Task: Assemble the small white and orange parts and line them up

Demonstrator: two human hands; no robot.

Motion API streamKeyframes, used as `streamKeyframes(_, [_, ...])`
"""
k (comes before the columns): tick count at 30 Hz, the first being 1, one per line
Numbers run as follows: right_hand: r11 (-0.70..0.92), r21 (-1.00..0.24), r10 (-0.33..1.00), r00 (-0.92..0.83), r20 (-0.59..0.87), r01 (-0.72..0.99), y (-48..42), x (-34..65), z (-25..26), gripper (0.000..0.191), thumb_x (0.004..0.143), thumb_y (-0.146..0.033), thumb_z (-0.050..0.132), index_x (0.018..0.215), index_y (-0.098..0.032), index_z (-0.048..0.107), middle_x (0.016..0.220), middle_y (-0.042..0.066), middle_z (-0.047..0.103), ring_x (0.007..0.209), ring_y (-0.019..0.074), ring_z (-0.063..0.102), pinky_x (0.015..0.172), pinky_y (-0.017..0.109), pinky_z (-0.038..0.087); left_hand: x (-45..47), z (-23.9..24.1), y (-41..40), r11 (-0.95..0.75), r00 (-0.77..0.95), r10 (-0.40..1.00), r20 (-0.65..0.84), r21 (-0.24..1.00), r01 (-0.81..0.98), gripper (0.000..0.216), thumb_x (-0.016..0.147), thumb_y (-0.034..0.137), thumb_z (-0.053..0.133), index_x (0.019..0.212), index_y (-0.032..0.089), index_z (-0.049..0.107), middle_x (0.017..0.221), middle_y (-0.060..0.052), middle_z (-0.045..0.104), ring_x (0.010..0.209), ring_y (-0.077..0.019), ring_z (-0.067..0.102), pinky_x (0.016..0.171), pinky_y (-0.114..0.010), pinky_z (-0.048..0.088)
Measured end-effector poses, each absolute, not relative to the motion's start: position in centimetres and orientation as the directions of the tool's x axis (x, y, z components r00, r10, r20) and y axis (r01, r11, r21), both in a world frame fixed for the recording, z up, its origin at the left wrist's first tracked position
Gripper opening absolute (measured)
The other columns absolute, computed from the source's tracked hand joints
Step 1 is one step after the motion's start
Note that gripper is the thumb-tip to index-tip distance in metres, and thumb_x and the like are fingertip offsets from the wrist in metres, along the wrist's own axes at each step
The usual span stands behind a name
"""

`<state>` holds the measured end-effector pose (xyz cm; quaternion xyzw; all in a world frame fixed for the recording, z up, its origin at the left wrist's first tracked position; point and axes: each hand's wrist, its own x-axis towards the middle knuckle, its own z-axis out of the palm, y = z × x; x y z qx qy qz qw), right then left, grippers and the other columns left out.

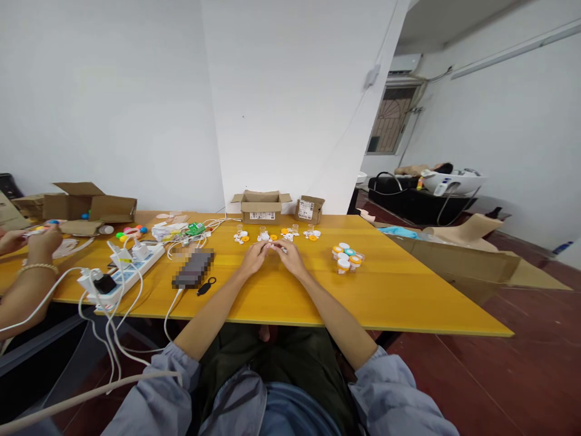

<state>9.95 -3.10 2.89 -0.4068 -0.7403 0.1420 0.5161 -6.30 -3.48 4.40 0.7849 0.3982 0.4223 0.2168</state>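
Observation:
My left hand (255, 257) and my right hand (289, 255) rest together on the yellow table (385, 290), fingertips meeting around a tiny white piece (273, 247) that I cannot make out clearly. Both hands look pinched closed on it. Just beyond them lie scattered small white and orange caps and parts (276, 235). A cluster of small capped jars (347, 257) with orange and teal lids stands to the right of my right hand.
An open cardboard box (261, 206) and a smaller box (309, 209) sit at the table's far edge. A white power strip (122, 272) with plugs and cables, a dark phone (193, 269) and a black key fob (206, 286) lie left. Another person's hands (31, 242) work at far left.

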Motion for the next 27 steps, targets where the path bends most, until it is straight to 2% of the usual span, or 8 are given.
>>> streamKeyframes(6, [0.591, -0.697, 0.791, -0.121, 0.600, 0.406, -2.84, 9.65, 2.50, 0.020, 0.087, -0.029, 0.058, 0.093, -0.025, 0.077, 0.092, 0.004, 0.075, 0.086, 0.0206, 0.066, 0.081, 0.033, 0.052, -6.18, 4.05, -2.91, -0.561, 0.285, 0.826, 0.486, 0.755, 0.338, 0.022, 0.093, 0.036, 0.053, 0.091, 0.018, 0.068, 0.073, 0.001, 0.066, 0.067, -0.0149, 0.059, 0.067, -0.026, 0.049])
streamKeyframes(12, [0.560, -0.749, 0.821, -0.117, 0.559, 0.354, -2.82, 9.63, 2.50, 0.017, 0.085, -0.030, 0.058, 0.087, -0.022, 0.073, 0.088, 0.004, 0.076, 0.081, 0.0197, 0.067, 0.079, 0.032, 0.052, -6.15, 3.88, -2.64, -0.557, 0.256, 0.830, 0.496, 0.768, 0.317, 0.018, 0.090, 0.034, 0.058, 0.087, 0.018, 0.065, 0.074, 0.000, 0.067, 0.068, -0.0146, 0.060, 0.066, -0.026, 0.049])
streamKeyframes(18, [0.544, -0.728, 0.824, -0.099, 0.558, 0.417, -2.99, 9.77, 2.53, 0.021, 0.088, -0.031, 0.052, 0.088, -0.022, 0.072, 0.089, 0.004, 0.075, 0.082, 0.0203, 0.067, 0.079, 0.032, 0.052, -6.03, 3.75, -2.75, -0.601, 0.313, 0.795, 0.519, 0.745, 0.289, 0.020, 0.090, 0.036, 0.061, 0.094, 0.018, 0.067, 0.084, -0.002, 0.071, 0.078, -0.0160, 0.064, 0.074, -0.028, 0.052])
streamKeyframes(27, [0.472, -0.647, 0.848, -0.106, 0.520, 0.599, -3.26, 10.22, 2.62, 0.030, 0.096, -0.038, 0.047, 0.075, -0.024, 0.064, 0.075, 0.002, 0.069, 0.073, 0.0207, 0.062, 0.069, 0.028, 0.044, -5.78, 3.62, -2.78, -0.643, 0.375, 0.759, 0.532, 0.703, 0.304, 0.015, 0.088, 0.030, 0.065, 0.097, 0.018, 0.069, 0.080, -0.001, 0.069, 0.074, -0.0151, 0.061, 0.073, -0.027, 0.051])
